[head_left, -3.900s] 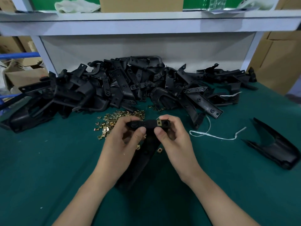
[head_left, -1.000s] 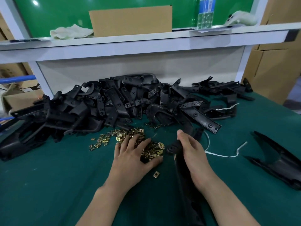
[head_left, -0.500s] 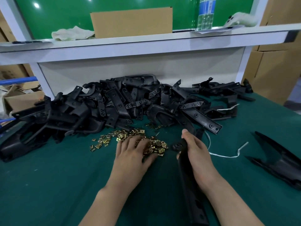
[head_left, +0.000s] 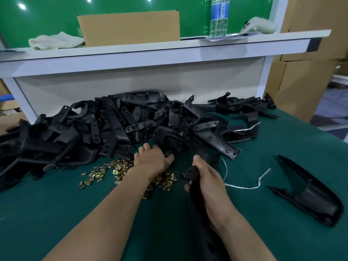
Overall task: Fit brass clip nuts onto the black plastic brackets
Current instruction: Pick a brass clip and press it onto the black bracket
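Left hand (head_left: 153, 162) lies at the near edge of the heap of black plastic brackets (head_left: 113, 127). Its fingers (head_left: 146, 147) curl down into the heap with their tips hidden, so it cannot be told whether they hold a part. The left forearm hides part of the scattered brass clip nuts (head_left: 102, 172) on the green tabletop (head_left: 56, 213).

Right hand (head_left: 208, 182) grips a long black bracket (head_left: 198, 223), thumb on top and fingers wrapped beneath. The bracket runs toward the near edge and is cut off by the frame. Its far end is too dark to show whether it carries a clip nut.

The heap is cut off at the left. At right lie a white strip (head_left: 243, 187) and a black moulded part (head_left: 308, 193). On the shelf (head_left: 131, 53), a water bottle (head_left: 219, 19) is cropped at the top.
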`<state>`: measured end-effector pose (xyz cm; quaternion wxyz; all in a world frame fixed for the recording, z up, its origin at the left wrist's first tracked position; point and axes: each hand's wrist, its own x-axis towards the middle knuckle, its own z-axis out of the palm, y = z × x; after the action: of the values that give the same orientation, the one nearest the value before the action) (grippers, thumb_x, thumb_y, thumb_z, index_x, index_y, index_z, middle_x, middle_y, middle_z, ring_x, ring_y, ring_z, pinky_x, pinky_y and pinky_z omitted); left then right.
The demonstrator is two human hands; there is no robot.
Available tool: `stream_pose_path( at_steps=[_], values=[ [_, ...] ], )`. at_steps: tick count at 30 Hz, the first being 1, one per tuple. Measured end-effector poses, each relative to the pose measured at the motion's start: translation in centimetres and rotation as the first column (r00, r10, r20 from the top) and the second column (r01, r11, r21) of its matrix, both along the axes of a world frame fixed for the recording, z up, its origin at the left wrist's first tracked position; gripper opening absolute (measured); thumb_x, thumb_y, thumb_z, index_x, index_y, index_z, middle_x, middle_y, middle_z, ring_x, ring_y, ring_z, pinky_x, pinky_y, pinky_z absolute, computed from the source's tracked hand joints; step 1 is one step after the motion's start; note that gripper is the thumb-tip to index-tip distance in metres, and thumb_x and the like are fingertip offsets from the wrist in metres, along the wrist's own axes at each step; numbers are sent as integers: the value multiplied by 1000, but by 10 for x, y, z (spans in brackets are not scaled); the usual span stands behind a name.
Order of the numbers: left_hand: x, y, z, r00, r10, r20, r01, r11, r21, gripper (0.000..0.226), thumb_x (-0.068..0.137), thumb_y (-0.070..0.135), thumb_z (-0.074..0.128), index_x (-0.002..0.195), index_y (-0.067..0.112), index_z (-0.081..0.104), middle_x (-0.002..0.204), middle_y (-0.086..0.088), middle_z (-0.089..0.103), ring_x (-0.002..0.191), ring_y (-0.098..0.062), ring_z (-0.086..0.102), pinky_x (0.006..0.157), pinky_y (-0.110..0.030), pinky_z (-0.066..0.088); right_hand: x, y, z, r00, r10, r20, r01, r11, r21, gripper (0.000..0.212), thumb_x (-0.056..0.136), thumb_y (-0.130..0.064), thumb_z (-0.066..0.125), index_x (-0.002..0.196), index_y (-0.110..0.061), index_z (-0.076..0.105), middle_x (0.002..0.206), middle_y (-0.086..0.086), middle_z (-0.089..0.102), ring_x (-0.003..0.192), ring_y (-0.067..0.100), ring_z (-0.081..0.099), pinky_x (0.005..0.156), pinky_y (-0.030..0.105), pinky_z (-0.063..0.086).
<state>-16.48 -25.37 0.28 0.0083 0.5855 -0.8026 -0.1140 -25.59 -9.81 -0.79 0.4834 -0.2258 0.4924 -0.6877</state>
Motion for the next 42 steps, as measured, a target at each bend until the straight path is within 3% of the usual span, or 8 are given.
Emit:
stream_pose_path(
  at_steps=[6,9,14,19,23,30,36,42],
  values=[
    [-5,-28,-14,995,78,-54,-83,993,-87,89,84,81,42,153,26,29,151,-11,33,139,-36,29,112,-49,25,-2,-1,-3,1000,10,22,-10,1000,-15,33,96,-43,63,80,-17,51,66,8,44,47,16,47,41,19,38],
    [-4,-36,-19,996,53,-74,-61,992,-111,81,85,80,40,144,25,44,151,-3,36,137,-34,30,110,-50,25,-2,-2,-5,999,16,29,-15,1000,-19,34,96,-43,63,76,-19,51,65,9,44,45,15,46,40,20,38],
    [-5,-38,-20,989,-67,-131,37,976,-215,54,94,63,49,119,16,60,129,-5,54,123,-31,46,100,-45,36,-3,-3,-5,999,27,33,-27,1000,-5,33,95,-46,63,77,-20,52,65,10,47,45,15,46,40,19,38],
    [2,-34,-18,956,-206,-208,156,960,-234,26,99,36,53,116,19,62,115,-6,56,113,-32,51,96,-43,42,-2,-1,-5,1000,16,24,-15,1000,-9,34,96,-44,63,79,-17,50,70,13,46,44,15,45,40,20,37],
    [5,-32,-22,941,-297,-163,245,929,-277,21,101,28,47,109,14,60,114,-4,49,109,-31,50,95,-43,41,-2,-3,-6,1000,-1,15,1,1000,-15,35,96,-42,64,75,-18,48,66,9,44,47,15,46,41,20,38],
    [6,-26,-20,894,-440,-81,419,888,-190,33,105,31,35,128,14,53,132,-5,53,120,-30,51,99,-41,40,-2,-3,-6,1000,18,-13,-18,1000,-9,36,96,-45,62,79,-16,48,67,11,44,46,14,44,40,20,37],
    [11,-20,-17,885,-460,-72,441,877,-192,29,105,33,36,118,18,58,122,-1,59,114,-27,56,92,-41,46,-2,-3,-6,1000,14,-26,-14,1000,-7,37,95,-45,63,76,-16,49,65,12,46,45,15,44,40,22,38],
    [26,-9,-3,810,-586,11,572,786,-236,25,104,32,46,121,22,62,123,7,61,113,-19,58,92,-37,47,-2,-3,-7,1000,14,-23,-14,1000,-5,34,95,-45,64,79,-18,51,65,9,44,47,15,44,41,23,37]
  ],
)
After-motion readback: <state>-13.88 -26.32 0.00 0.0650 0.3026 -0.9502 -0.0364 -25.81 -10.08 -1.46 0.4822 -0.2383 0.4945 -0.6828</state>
